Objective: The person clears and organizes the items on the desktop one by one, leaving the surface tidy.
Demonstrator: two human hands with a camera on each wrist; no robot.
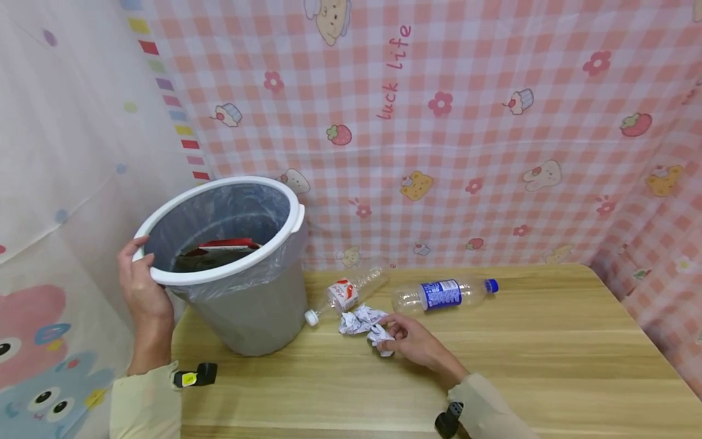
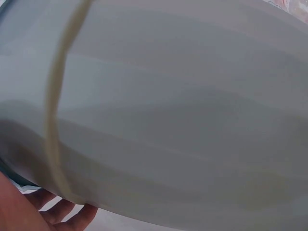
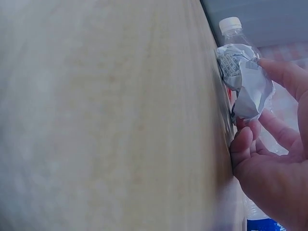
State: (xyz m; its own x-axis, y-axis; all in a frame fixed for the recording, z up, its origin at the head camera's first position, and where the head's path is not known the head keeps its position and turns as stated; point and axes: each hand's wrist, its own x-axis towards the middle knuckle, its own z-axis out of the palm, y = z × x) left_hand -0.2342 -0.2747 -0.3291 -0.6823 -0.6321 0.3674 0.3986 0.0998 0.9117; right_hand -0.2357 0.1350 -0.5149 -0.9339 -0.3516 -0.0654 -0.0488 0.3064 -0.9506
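A grey trash bin with a white rim and a clear liner stands at the left of the table. My left hand grips its rim on the near left side; in the left wrist view the bin's wall fills most of the picture. Low over the table, my right hand pinches a crumpled paper ball between thumb and fingers. More crumpled paper lies just beyond it, touching or very close. Inside the bin are dark and red flat pieces, partly hidden by the rim.
Behind the paper lies a clear plastic bottle with a white cap and red-white label, close to the bin. Another clear bottle with a blue label and blue cap lies to its right. A checked cloth hangs behind the wooden table.
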